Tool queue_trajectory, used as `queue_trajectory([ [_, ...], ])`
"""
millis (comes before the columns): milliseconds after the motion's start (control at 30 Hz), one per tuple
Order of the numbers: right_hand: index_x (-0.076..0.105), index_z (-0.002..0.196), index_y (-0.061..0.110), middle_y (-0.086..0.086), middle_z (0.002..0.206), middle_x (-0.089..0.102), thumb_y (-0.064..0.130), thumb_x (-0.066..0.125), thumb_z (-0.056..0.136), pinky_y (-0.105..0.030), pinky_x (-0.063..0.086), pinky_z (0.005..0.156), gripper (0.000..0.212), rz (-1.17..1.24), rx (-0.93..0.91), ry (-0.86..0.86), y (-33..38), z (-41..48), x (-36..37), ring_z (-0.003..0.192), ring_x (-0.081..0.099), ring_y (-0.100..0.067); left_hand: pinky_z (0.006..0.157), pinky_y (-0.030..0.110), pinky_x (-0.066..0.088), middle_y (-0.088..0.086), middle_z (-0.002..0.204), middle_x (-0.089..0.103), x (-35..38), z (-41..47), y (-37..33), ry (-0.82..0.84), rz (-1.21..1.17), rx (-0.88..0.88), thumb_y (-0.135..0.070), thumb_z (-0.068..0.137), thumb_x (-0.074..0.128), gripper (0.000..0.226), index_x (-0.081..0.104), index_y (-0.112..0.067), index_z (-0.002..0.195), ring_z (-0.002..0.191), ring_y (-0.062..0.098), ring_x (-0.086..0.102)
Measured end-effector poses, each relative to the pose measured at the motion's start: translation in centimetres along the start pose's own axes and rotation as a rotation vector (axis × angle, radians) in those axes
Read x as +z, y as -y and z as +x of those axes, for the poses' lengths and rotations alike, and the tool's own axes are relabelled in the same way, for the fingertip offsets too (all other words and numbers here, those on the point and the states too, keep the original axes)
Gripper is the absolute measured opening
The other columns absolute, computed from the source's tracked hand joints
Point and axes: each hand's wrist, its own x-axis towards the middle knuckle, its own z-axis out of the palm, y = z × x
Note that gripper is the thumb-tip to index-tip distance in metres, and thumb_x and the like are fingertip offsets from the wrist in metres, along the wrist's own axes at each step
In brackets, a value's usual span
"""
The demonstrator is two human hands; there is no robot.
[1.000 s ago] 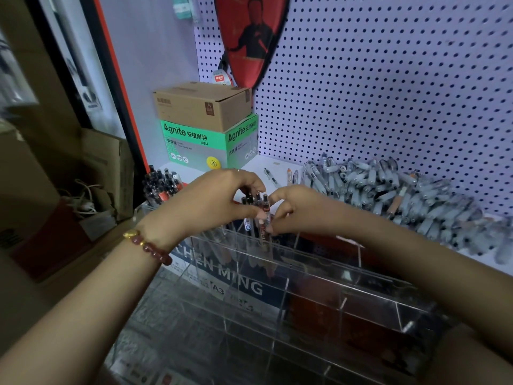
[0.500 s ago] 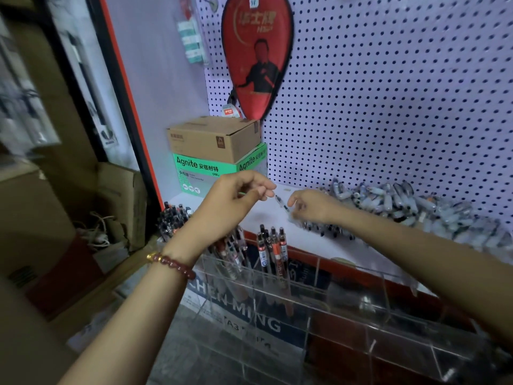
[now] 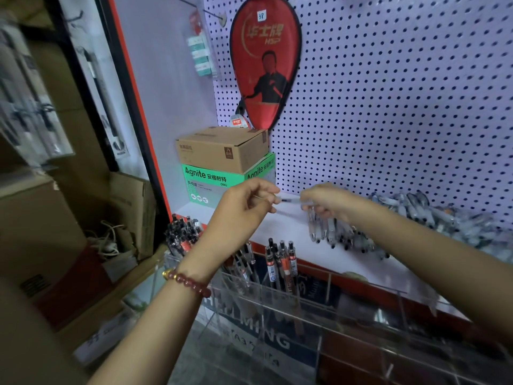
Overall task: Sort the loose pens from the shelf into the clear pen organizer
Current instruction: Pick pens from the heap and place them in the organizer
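The left hand [image 3: 244, 209] is pinching one end of a single pen [image 3: 290, 200] between thumb and fingertips. The right hand [image 3: 330, 201] is gripping the other end with curled fingers, apparently also closing over a bunch of pens [image 3: 322, 229] drooping onto the white shelf [image 3: 277, 226]. Both hands are working above the shelf, beyond the clear organizer [image 3: 313, 304]. A few upright pens [image 3: 280, 263] are occupying one left compartment and dark pens [image 3: 181, 236] are filling the far-left one; compartments to the right are showing none. A large pile [image 3: 444, 218] is lying on the shelf at right. Judgement: sorting is standing at an early stage.
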Motion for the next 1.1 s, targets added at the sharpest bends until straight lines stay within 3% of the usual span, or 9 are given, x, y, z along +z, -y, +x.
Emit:
queue_trajectory([
  [167, 0.052, 0.080, 0.013, 0.002, 0.071, 0.052, 0.011, 0.046, 0.095, -0.020, 0.023, 0.053, 0.017, 0.280, -0.219, 0.238, 3.8, -3.8, -0.7, 0.049, 0.031, -0.005, 0.081, 0.024, 0.051, 0.001, 0.102, 0.063, 0.2, -0.1, 0.4, -0.081, -0.046, -0.018, -0.020, 0.097, 0.052, 0.032, 0.040, -0.036, 0.122, 0.084, 0.005, 0.068],
  [367, 0.053, 0.084, 0.016, -0.007, 0.089, 0.061, 0.018, 0.054, 0.096, -0.019, 0.031, 0.057, 0.011, 0.167, -0.441, 0.455, 4.7, -5.5, 0.1, 0.057, 0.038, -0.006, 0.077, 0.039, 0.054, -0.001, 0.089, 0.060, 0.5, 0.0, -0.2, -0.170, -0.121, 0.043, -0.007, 0.097, 0.048, 0.021, 0.054, -0.025, 0.106, 0.073, 0.006, 0.061],
  [433, 0.057, 0.091, 0.016, -0.002, 0.084, 0.063, 0.030, 0.051, 0.093, -0.020, 0.035, 0.060, 0.016, 0.239, -0.426, 0.509, 4.3, -4.8, -0.3, 0.057, 0.043, -0.007, 0.074, 0.033, 0.055, 0.003, 0.086, 0.054, 0.4, 0.1, -0.2, -0.202, -0.123, 0.043, -0.004, 0.096, 0.050, 0.019, 0.056, -0.020, 0.104, 0.069, 0.003, 0.058],
  [500, 0.058, 0.091, 0.015, 0.004, 0.077, 0.062, 0.033, 0.049, 0.092, -0.020, 0.038, 0.062, 0.020, 0.320, -0.366, 0.440, 2.8, -3.3, -0.7, 0.057, 0.045, -0.005, 0.068, 0.021, 0.055, 0.001, 0.085, 0.049, 0.2, 0.2, -0.2, -0.225, -0.150, 0.023, -0.001, 0.095, 0.051, 0.017, 0.056, -0.016, 0.103, 0.064, -0.002, 0.056],
  [600, 0.061, 0.100, 0.016, 0.005, 0.087, 0.063, 0.017, 0.049, 0.097, -0.024, 0.050, 0.067, 0.013, -0.058, -0.353, 0.188, -0.7, -1.0, -1.2, 0.063, 0.054, -0.003, 0.065, 0.021, 0.057, -0.003, 0.082, 0.046, 0.0, 0.1, -0.1, -0.238, -0.181, -0.016, 0.000, 0.095, 0.050, 0.014, 0.056, -0.010, 0.103, 0.059, -0.002, 0.057],
  [700, 0.060, 0.120, 0.019, 0.000, 0.107, 0.060, 0.010, 0.049, 0.097, -0.032, 0.056, 0.073, 0.026, -0.505, -0.315, 0.170, -3.5, 0.5, -1.3, 0.083, 0.066, -0.016, 0.066, 0.024, 0.058, -0.002, 0.084, 0.046, -0.2, 0.1, 0.1, -0.224, -0.176, -0.031, 0.000, 0.095, 0.050, 0.017, 0.057, -0.015, 0.097, 0.059, 0.000, 0.057],
  [800, 0.055, 0.127, 0.033, -0.001, 0.123, 0.047, 0.017, 0.047, 0.096, -0.034, 0.039, 0.094, 0.036, -0.933, -0.294, 0.225, -4.6, 1.3, -1.1, 0.114, 0.043, -0.021, 0.065, 0.023, 0.058, 0.000, 0.086, 0.044, -0.2, 0.1, 0.4, -0.210, -0.157, -0.037, 0.000, 0.095, 0.050, 0.021, 0.058, -0.019, 0.094, 0.058, 0.004, 0.057],
  [933, 0.052, 0.108, 0.033, 0.004, 0.116, 0.036, 0.021, 0.051, 0.089, -0.036, 0.028, 0.095, 0.023, -1.036, -0.279, 0.220, -5.2, 1.4, -0.1, 0.112, 0.030, -0.019, 0.064, 0.021, 0.057, -0.001, 0.085, 0.045, -0.1, 0.1, 0.4, -0.213, -0.119, -0.035, 0.000, 0.095, 0.051, 0.016, 0.057, -0.014, 0.097, 0.057, 0.002, 0.056],
  [1100, 0.039, 0.079, 0.032, 0.005, 0.104, 0.043, 0.017, 0.053, 0.087, -0.034, 0.036, 0.081, 0.022, -1.042, -0.407, 0.251, -5.1, 1.6, 0.2, 0.100, 0.039, -0.020, 0.063, 0.018, 0.055, -0.003, 0.082, 0.046, 0.0, 0.0, 0.2, -0.216, -0.104, -0.024, -0.001, 0.095, 0.051, 0.016, 0.057, -0.016, 0.095, 0.063, 0.011, 0.055],
])
